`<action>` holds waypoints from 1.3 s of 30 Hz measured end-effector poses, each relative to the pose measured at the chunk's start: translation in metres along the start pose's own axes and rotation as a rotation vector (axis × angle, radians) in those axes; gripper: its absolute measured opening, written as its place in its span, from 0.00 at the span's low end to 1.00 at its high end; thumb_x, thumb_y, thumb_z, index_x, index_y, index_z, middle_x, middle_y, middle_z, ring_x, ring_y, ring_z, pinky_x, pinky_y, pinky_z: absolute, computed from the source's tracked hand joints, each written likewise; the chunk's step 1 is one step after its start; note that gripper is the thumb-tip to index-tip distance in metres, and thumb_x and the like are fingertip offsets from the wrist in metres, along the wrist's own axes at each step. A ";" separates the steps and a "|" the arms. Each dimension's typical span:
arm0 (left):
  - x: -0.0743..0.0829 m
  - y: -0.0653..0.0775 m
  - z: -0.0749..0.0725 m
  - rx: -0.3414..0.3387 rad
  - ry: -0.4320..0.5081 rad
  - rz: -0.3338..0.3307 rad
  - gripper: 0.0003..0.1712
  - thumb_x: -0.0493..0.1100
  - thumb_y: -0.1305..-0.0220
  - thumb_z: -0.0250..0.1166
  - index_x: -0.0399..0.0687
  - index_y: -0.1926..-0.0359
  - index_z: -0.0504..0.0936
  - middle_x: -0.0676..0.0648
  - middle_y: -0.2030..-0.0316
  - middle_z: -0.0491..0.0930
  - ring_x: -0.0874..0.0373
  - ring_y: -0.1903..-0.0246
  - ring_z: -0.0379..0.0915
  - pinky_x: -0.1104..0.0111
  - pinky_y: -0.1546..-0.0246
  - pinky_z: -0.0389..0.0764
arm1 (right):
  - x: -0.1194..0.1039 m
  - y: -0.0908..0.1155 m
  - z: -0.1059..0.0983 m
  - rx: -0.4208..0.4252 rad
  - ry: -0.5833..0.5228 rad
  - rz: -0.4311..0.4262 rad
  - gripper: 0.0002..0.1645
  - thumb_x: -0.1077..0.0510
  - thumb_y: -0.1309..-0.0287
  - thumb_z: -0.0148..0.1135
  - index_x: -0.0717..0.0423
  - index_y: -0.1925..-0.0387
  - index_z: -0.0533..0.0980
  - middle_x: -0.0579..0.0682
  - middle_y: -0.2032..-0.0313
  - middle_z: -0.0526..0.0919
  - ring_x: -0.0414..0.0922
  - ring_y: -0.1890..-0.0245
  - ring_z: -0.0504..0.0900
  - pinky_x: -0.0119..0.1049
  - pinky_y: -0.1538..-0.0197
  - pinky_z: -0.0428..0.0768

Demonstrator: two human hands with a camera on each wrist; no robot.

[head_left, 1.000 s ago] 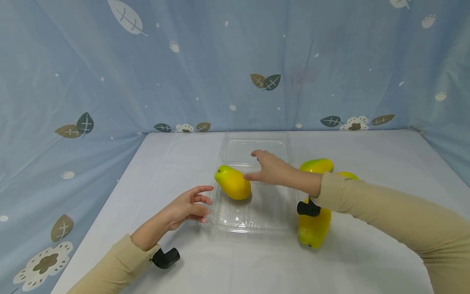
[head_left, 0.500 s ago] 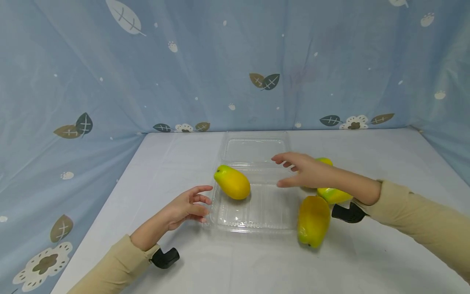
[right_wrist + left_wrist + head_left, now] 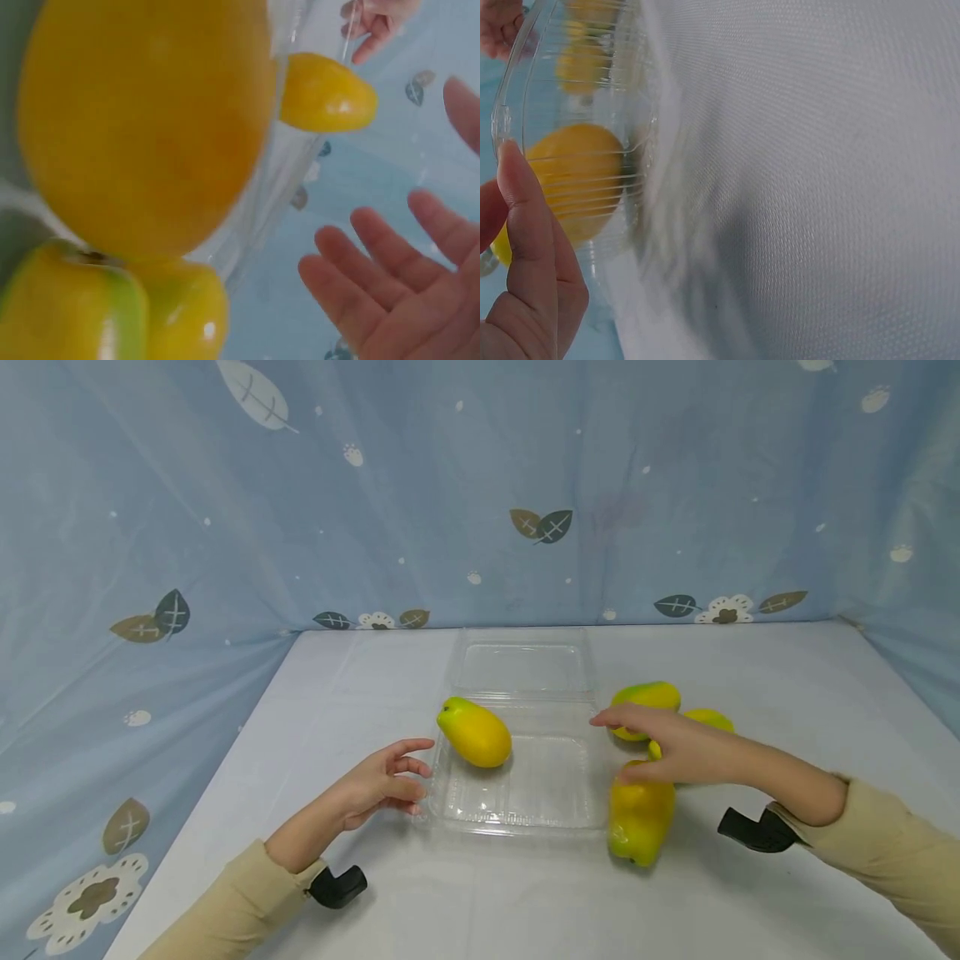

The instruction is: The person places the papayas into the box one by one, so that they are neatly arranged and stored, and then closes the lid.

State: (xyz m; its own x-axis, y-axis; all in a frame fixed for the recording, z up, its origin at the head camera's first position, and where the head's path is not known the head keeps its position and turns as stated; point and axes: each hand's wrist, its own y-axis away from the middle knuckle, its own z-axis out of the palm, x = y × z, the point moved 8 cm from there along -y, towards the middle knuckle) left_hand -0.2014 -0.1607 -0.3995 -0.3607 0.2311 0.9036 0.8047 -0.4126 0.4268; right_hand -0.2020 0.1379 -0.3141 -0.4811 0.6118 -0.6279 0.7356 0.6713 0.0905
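A yellow papaya with a green tip lies in the left part of a clear plastic clamshell box. At the box's left edge is my left hand, fingers loosely bent. In the left wrist view, a fingertip of the left hand meets the rim. My right hand, fingers spread and holding nothing, hovers over the papayas right of the box. Its thumb overlaps the top of the nearest papaya. The right wrist view shows the palm and spread fingers apart from the large papaya.
The box's lid lies folded back toward the curtain. Behind the right hand are a green-topped papaya and another papaya, partly hidden. A white cloth covers the table.
My right hand has drawn back from the papaya in the box, moving right and toward me to the papayas outside. The left hand stays at the box's edge.
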 end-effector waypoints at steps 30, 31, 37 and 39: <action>0.000 0.001 0.000 0.001 0.012 -0.003 0.40 0.29 0.46 0.59 0.40 0.33 0.53 0.42 0.58 0.68 0.57 0.75 0.71 0.69 0.70 0.81 | 0.025 0.057 0.038 0.067 0.344 -0.267 0.36 0.47 0.56 0.69 0.45 0.43 0.68 0.48 0.44 0.69 0.44 0.45 0.67 0.24 0.42 0.66; 0.001 0.001 0.000 -0.002 0.015 0.000 0.41 0.29 0.46 0.59 0.40 0.33 0.53 0.42 0.58 0.68 0.57 0.75 0.71 0.69 0.70 0.81 | 0.026 0.058 0.039 0.063 0.346 -0.275 0.36 0.47 0.56 0.69 0.45 0.43 0.68 0.48 0.44 0.69 0.44 0.45 0.67 0.24 0.43 0.67; 0.003 0.002 0.001 -0.015 0.021 0.016 0.42 0.30 0.46 0.60 0.40 0.32 0.51 0.42 0.57 0.68 0.57 0.76 0.71 0.69 0.70 0.81 | 0.027 0.065 0.044 0.014 0.369 -0.249 0.35 0.44 0.56 0.68 0.41 0.44 0.69 0.46 0.46 0.70 0.42 0.47 0.68 0.31 0.47 0.74; 0.003 0.002 0.001 -0.016 0.018 0.018 0.42 0.30 0.46 0.60 0.40 0.32 0.51 0.42 0.57 0.68 0.57 0.76 0.71 0.69 0.70 0.81 | 0.028 0.067 0.046 -0.014 0.371 -0.232 0.35 0.44 0.56 0.68 0.40 0.44 0.68 0.45 0.46 0.70 0.42 0.48 0.68 0.34 0.48 0.75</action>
State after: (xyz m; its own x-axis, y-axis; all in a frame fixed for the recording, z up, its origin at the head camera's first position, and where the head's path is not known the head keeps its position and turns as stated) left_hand -0.2001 -0.1599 -0.3958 -0.3547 0.2078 0.9116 0.8034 -0.4309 0.4109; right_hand -0.1447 0.1811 -0.3612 -0.7735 0.5511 -0.3129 0.5824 0.8129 -0.0079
